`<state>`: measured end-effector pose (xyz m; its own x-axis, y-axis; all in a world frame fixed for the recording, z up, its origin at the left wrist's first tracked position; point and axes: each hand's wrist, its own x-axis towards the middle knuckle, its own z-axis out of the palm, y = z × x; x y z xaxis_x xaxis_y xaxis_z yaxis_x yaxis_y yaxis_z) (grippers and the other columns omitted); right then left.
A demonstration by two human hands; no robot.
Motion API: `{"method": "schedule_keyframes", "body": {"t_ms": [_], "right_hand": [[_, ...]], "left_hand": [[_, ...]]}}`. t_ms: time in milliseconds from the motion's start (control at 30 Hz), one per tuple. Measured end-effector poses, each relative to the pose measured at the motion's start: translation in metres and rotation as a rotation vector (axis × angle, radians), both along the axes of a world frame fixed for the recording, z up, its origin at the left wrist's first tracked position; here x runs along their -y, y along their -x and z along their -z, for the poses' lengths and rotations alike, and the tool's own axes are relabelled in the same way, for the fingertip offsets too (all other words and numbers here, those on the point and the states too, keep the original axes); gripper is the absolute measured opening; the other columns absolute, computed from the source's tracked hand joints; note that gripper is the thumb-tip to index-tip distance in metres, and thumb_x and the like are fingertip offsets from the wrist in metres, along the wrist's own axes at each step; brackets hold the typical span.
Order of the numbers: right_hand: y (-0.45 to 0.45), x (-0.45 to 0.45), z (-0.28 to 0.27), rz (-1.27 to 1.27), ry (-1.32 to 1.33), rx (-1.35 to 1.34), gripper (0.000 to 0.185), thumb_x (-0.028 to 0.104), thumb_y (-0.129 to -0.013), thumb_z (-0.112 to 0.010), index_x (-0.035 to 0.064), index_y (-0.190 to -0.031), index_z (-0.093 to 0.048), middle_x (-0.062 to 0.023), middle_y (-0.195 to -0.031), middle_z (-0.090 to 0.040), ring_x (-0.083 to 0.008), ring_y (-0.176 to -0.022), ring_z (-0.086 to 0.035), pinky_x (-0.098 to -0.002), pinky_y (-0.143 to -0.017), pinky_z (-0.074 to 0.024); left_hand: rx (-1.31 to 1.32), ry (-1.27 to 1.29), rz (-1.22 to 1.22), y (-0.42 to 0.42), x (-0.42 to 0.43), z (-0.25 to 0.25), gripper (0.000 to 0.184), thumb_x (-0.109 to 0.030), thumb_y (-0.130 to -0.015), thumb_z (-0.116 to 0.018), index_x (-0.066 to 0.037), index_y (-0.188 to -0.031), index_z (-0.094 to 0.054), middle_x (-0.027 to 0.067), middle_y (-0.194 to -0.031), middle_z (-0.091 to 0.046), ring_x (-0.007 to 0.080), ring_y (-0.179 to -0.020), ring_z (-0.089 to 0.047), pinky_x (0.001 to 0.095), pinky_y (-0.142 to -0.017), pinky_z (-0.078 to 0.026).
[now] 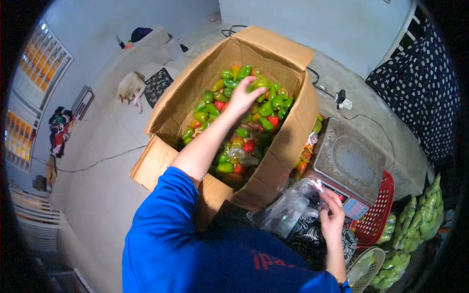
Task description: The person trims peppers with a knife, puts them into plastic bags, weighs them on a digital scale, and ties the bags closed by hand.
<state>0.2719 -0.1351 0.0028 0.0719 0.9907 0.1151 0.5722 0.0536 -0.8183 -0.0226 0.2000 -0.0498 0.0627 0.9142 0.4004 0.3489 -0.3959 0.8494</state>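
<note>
My left hand [240, 101] reaches into a large open cardboard box [273, 181], its fingers curled around a green pepper [261, 83]. Below and around it lie many green peppers [225, 167], with some red and orange ones among them. A crumpled piece of clear plastic [243, 157] rests on the peppers near the box's front. Outside the box, to the right, my right hand [332, 211] pinches the edge of a clear plastic bag [286, 211], which hangs over my lap.
A digital weighing scale [349, 158] stands right of the box, over a red plastic basket [380, 215]. Bags of green produce [420, 219] lie at the lower right. A cat [131, 88] lies on the floor at the left; a cable [105, 162] crosses the tiles.
</note>
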Motion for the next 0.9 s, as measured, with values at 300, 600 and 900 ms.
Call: {"method": "schedule_keyframes", "body": {"t_ms": [300,600,900], "right_hand": [[0.011,-0.009,-0.027,0.057,-0.074,-0.057,0.049,-0.007,-0.067,-0.053,-0.0039,-0.116,-0.053,-0.0147,-0.12,-0.053,-0.0263,-0.112,-0.052,-0.0302,-0.095,-0.0395],[0.006,0.003,-0.005,0.121,0.121,-0.542,0.06,-0.012,-0.069,-0.045,-0.0018,-0.128,-0.047,-0.0112,-0.134,-0.042,-0.0183,-0.11,-0.051,-0.0261,-0.09,-0.0432],[0.029,-0.001,0.011,-0.035,-0.034,-0.024,0.065,-0.019,-0.07,-0.048,0.0014,-0.131,-0.046,-0.0125,-0.135,-0.043,-0.0189,-0.119,-0.047,-0.0262,-0.095,-0.039]], "left_hand": [[0.177,0.042,1.296,-0.129,0.193,-0.104,0.039,-0.019,-0.08,-0.064,-0.005,-0.113,-0.049,0.0051,-0.108,-0.055,0.0131,-0.1,-0.051,0.0288,-0.086,-0.042],[-0.335,0.002,0.951,-0.147,0.21,-0.043,0.042,-0.038,-0.081,-0.055,0.001,-0.094,-0.061,0.02,-0.081,-0.065,0.029,-0.072,-0.065,0.0352,-0.066,-0.051],[-1.136,0.005,1.111,-0.142,0.216,-0.03,0.023,-0.026,-0.076,-0.058,-0.006,-0.078,-0.068,0.0148,-0.074,-0.065,0.0306,-0.072,-0.065,0.0399,-0.061,-0.052]]}}
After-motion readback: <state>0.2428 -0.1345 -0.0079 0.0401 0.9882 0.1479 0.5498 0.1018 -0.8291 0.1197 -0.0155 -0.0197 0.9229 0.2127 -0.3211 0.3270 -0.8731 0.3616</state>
